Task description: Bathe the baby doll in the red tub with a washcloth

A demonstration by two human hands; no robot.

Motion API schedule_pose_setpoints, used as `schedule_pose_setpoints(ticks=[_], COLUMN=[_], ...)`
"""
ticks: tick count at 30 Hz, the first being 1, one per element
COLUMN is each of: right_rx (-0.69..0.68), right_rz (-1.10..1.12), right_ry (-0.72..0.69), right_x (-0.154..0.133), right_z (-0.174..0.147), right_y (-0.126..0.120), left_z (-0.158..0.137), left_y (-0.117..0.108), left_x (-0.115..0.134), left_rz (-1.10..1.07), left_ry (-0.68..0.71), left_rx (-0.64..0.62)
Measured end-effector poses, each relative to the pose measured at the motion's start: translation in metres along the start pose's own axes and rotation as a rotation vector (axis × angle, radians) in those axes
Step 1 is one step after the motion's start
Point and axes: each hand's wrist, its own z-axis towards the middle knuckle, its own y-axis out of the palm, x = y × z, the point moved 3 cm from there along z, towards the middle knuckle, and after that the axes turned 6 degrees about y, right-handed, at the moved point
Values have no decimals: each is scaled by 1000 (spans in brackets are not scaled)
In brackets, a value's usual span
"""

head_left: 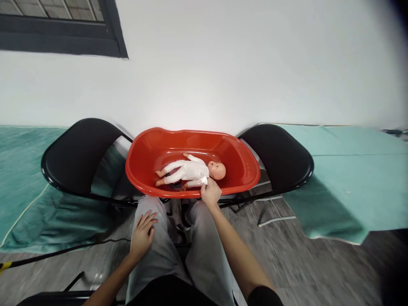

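The right hand (211, 192) has its grip pinched on a small white cloth (203, 180) against a doll (191, 170) lying on its back in a red tub (146, 148), head toward three o'clock. The left hand (142, 236) rests slack on the left thigh (164, 255), at seven. Black chairs (72, 159) flank the tub at nine and three, teal sheets (357, 170) beyond. Gray floor (344, 267); white wall (223, 63) at twelve, dark-framed window (63, 34) at eleven.
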Motion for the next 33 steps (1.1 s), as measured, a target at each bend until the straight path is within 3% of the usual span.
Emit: schedule_pose_setpoints(ticks=[5,11,15,22,27,33], right_rx=[-46,-78,-106,-88,-66,0], right_rz=[14,10,3,0,-4,-8], right_ry=[-2,-51,-50,-80,-94,-126], right_x=[1,-1,-1,-1,2,9], right_z=[1,2,1,3,2,-4], right_y=[-2,-5,-6,-6,-5,2], left_z=[2,-5,-6,1,32,108], left_y=[4,-2,-4,-13,-43,-73], left_x=[7,27,50,76,85,102], left_rz=[-51,-251,-382,-544,-594,-664], left_ry=[-33,-196,-316,-437,-389,-247], left_rx=[54,304,404,414,428,413])
